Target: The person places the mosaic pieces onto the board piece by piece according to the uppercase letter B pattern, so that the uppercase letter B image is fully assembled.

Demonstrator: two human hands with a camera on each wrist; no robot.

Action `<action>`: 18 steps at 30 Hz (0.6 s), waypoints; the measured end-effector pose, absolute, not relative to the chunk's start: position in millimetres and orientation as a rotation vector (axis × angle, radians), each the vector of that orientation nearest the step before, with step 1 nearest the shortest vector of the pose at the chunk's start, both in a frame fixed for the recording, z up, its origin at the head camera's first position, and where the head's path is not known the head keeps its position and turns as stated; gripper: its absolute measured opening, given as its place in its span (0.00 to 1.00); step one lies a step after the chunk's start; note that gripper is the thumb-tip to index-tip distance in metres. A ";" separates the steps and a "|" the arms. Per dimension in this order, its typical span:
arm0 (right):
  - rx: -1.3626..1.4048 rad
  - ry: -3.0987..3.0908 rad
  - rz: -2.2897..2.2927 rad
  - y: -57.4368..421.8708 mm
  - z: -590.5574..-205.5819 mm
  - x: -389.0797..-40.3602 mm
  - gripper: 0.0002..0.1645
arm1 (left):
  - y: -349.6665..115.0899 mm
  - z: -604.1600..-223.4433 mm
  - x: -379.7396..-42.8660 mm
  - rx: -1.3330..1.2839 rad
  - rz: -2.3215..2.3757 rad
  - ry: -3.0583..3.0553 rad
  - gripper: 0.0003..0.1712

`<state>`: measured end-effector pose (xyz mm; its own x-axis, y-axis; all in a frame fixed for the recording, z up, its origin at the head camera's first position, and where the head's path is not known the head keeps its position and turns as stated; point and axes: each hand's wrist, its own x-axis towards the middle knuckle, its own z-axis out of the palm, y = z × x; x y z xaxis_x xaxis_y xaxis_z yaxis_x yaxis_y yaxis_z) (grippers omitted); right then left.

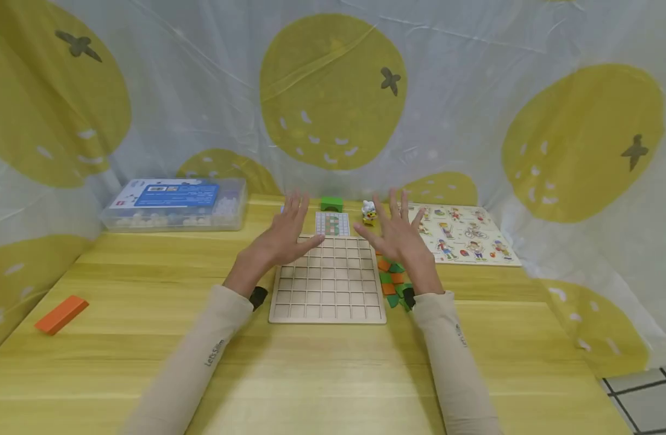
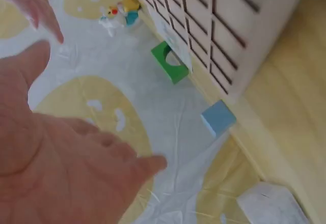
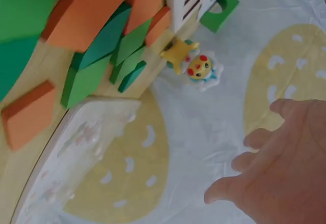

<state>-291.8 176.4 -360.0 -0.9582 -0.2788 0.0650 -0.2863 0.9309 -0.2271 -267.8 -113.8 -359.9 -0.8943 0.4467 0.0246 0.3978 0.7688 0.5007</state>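
Both hands are raised with fingers spread and hold nothing. The left hand [image 1: 281, 238] hovers over the upper left part of a wooden grid board [image 1: 327, 296], whose squares hold no tiles. Above the right side of the board is the right hand [image 1: 399, 237], its fingers pointing away from the body. Green and orange tiles [image 1: 388, 287] lie beside the board, partly hidden by the right wrist. Behind the board is a card with a coloured letter pattern [image 1: 333, 224]. A green arch block [image 1: 331, 204] and a small toy figure [image 1: 369, 213] stand near it.
A clear plastic box [image 1: 175, 206] with a blue label sits at the back left. An orange block [image 1: 62, 314] lies at far left. A picture puzzle board [image 1: 463, 235] is at back right. In the left wrist view, a blue block [image 2: 219, 118] stands near the patterned curtain.
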 end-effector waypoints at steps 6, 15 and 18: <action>0.470 -3.075 0.355 195.2 -362.9 -288.5 0.56 | -148.5 -372.0 -254.0 0.731 0.707 2.473 0.66; 0.594 -3.129 0.480 210.6 -371.4 -294.7 0.56 | -168.4 -386.5 -253.3 0.649 0.641 2.429 0.76; 0.646 -3.103 0.615 211.4 -370.3 -298.7 0.56 | -168.4 -384.3 -253.7 0.642 0.620 2.428 0.76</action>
<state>-298.7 211.4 -370.3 -0.9163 -0.4005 -0.0073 -0.3675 0.8477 -0.3826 -253.7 -168.4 -384.3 -0.7359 0.5573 -0.3846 0.3048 0.7798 0.5467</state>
